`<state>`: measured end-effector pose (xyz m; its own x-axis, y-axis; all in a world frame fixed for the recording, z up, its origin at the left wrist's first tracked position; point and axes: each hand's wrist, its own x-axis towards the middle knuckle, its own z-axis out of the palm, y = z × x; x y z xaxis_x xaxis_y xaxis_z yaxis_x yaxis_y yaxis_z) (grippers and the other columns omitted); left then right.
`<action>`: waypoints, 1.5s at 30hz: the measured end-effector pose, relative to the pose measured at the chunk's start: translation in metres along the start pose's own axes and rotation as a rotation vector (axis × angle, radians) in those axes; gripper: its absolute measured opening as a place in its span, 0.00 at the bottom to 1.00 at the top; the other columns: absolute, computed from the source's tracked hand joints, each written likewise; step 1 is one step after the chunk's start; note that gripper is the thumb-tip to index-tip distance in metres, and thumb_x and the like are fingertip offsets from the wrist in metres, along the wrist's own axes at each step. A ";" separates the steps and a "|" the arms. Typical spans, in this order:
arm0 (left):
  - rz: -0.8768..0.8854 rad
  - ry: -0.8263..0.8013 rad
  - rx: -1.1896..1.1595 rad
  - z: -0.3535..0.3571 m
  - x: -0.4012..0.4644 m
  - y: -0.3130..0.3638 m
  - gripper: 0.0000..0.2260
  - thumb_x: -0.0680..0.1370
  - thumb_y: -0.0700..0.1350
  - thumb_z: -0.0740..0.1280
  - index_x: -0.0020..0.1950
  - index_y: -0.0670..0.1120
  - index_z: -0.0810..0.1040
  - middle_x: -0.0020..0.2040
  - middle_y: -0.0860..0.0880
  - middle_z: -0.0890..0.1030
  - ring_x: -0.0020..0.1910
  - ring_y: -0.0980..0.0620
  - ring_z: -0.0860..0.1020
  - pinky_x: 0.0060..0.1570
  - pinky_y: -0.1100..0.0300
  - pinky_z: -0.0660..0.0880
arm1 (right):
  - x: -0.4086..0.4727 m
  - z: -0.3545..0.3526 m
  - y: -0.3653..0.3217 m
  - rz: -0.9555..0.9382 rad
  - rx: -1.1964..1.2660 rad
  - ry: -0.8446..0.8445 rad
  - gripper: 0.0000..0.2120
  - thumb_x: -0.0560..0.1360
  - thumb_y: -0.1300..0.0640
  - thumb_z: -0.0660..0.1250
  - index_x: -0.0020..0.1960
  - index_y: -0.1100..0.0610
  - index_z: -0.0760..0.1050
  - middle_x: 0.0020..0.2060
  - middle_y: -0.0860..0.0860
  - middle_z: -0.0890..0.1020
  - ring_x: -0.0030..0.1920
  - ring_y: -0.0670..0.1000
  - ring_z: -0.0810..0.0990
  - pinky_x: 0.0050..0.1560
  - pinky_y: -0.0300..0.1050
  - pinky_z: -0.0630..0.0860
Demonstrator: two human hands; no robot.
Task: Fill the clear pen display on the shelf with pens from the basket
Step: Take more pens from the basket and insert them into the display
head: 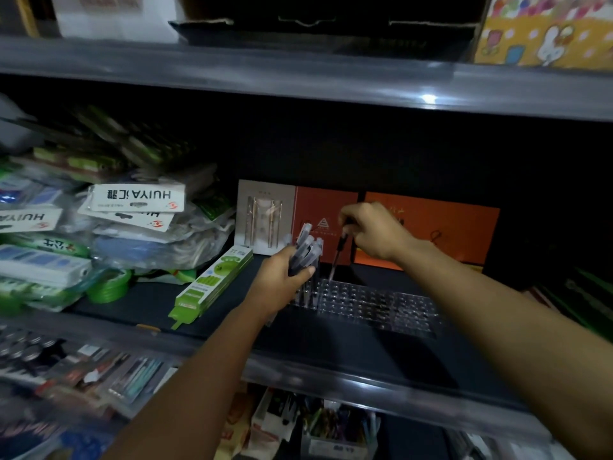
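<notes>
Left hand (282, 280) is gripping a bundle of pens (306, 249); right hand (374, 232) is pinching one dark pen (336, 257), tip at the clear, hole-gridded display (374, 302) mid-shelf.

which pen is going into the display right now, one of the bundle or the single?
The single dark pen pinched by the right hand, tip down at the clear display. The bundle of pens sits gripped in the left hand.
</notes>
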<state>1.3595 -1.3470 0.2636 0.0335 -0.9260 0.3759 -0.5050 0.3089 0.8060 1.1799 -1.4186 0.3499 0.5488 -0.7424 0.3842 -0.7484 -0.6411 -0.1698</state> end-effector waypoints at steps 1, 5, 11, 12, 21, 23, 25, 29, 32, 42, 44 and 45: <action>0.000 0.001 -0.008 0.001 0.001 0.000 0.10 0.77 0.46 0.67 0.58 0.50 0.75 0.46 0.53 0.80 0.41 0.57 0.77 0.39 0.61 0.72 | 0.002 0.001 0.001 -0.008 -0.007 0.001 0.09 0.72 0.73 0.61 0.45 0.62 0.76 0.38 0.54 0.81 0.41 0.54 0.80 0.40 0.47 0.75; -0.002 -0.001 -0.031 0.005 0.003 -0.001 0.08 0.77 0.45 0.67 0.55 0.54 0.74 0.45 0.55 0.80 0.42 0.60 0.77 0.40 0.64 0.72 | 0.009 0.004 0.002 -0.005 0.004 -0.009 0.10 0.72 0.73 0.61 0.45 0.61 0.75 0.39 0.54 0.82 0.42 0.53 0.80 0.41 0.48 0.76; -0.015 -0.004 -0.038 0.005 0.006 -0.006 0.06 0.77 0.46 0.67 0.53 0.53 0.75 0.37 0.56 0.78 0.35 0.58 0.75 0.39 0.59 0.71 | 0.011 0.005 0.005 0.004 0.024 -0.033 0.11 0.71 0.73 0.61 0.45 0.60 0.75 0.40 0.55 0.81 0.43 0.53 0.81 0.42 0.48 0.78; -0.018 -0.003 -0.033 0.005 0.006 -0.007 0.06 0.77 0.46 0.67 0.53 0.52 0.75 0.37 0.56 0.77 0.35 0.58 0.75 0.39 0.59 0.70 | 0.011 0.005 0.005 0.001 0.024 -0.040 0.10 0.71 0.73 0.61 0.45 0.61 0.76 0.40 0.55 0.82 0.43 0.53 0.81 0.43 0.49 0.79; -0.014 -0.018 -0.053 0.007 0.005 -0.008 0.05 0.77 0.44 0.67 0.52 0.49 0.75 0.34 0.56 0.75 0.32 0.59 0.73 0.34 0.62 0.69 | 0.012 0.019 0.004 0.000 -0.026 -0.087 0.09 0.73 0.71 0.64 0.45 0.57 0.71 0.34 0.48 0.76 0.36 0.49 0.77 0.31 0.40 0.68; -0.018 -0.022 -0.049 0.006 0.005 -0.009 0.05 0.77 0.45 0.67 0.52 0.47 0.76 0.34 0.54 0.76 0.32 0.58 0.73 0.34 0.61 0.70 | 0.012 0.024 0.002 -0.003 -0.014 -0.094 0.11 0.74 0.70 0.65 0.44 0.55 0.69 0.33 0.47 0.74 0.33 0.46 0.74 0.30 0.40 0.65; -0.020 -0.021 -0.058 0.006 0.006 -0.010 0.05 0.77 0.45 0.67 0.52 0.48 0.76 0.34 0.54 0.76 0.32 0.57 0.73 0.35 0.59 0.70 | 0.013 0.029 0.002 0.000 0.001 -0.107 0.10 0.75 0.69 0.64 0.44 0.56 0.69 0.34 0.49 0.75 0.34 0.48 0.74 0.30 0.41 0.64; -0.016 -0.018 -0.057 0.006 0.007 -0.013 0.05 0.77 0.44 0.68 0.52 0.49 0.75 0.34 0.56 0.75 0.32 0.58 0.73 0.35 0.60 0.69 | 0.017 0.032 0.003 0.013 0.044 -0.119 0.07 0.75 0.69 0.64 0.44 0.59 0.73 0.36 0.53 0.79 0.36 0.51 0.76 0.33 0.42 0.70; -0.011 -0.018 -0.068 0.006 0.006 -0.014 0.04 0.76 0.44 0.68 0.49 0.50 0.74 0.32 0.57 0.74 0.31 0.60 0.72 0.34 0.60 0.69 | 0.018 0.035 0.005 0.001 0.054 -0.125 0.06 0.74 0.68 0.66 0.42 0.58 0.75 0.35 0.52 0.79 0.38 0.52 0.78 0.40 0.50 0.76; -0.020 -0.028 -0.082 0.005 0.005 -0.013 0.06 0.76 0.44 0.68 0.42 0.53 0.74 0.30 0.50 0.77 0.23 0.60 0.73 0.31 0.60 0.73 | 0.010 0.019 -0.002 -0.067 0.075 -0.092 0.10 0.76 0.60 0.68 0.57 0.57 0.78 0.47 0.54 0.83 0.48 0.52 0.81 0.51 0.49 0.79; -0.017 -0.020 -0.112 0.006 0.005 -0.010 0.06 0.77 0.43 0.68 0.42 0.53 0.74 0.30 0.49 0.76 0.25 0.56 0.74 0.31 0.59 0.74 | 0.004 0.008 -0.008 -0.083 0.152 -0.085 0.11 0.76 0.59 0.69 0.58 0.57 0.78 0.47 0.50 0.83 0.47 0.47 0.80 0.47 0.39 0.76; -0.016 -0.018 -0.129 0.006 0.004 -0.009 0.06 0.77 0.43 0.68 0.43 0.53 0.74 0.30 0.49 0.76 0.26 0.54 0.74 0.31 0.59 0.74 | 0.000 0.004 -0.012 -0.088 0.184 -0.091 0.11 0.76 0.59 0.68 0.58 0.56 0.78 0.46 0.48 0.82 0.45 0.44 0.79 0.45 0.34 0.73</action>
<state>1.3592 -1.3545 0.2554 0.0249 -0.9343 0.3557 -0.3892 0.3186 0.8643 1.1901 -1.4117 0.3485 0.6461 -0.6915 0.3230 -0.6206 -0.7224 -0.3051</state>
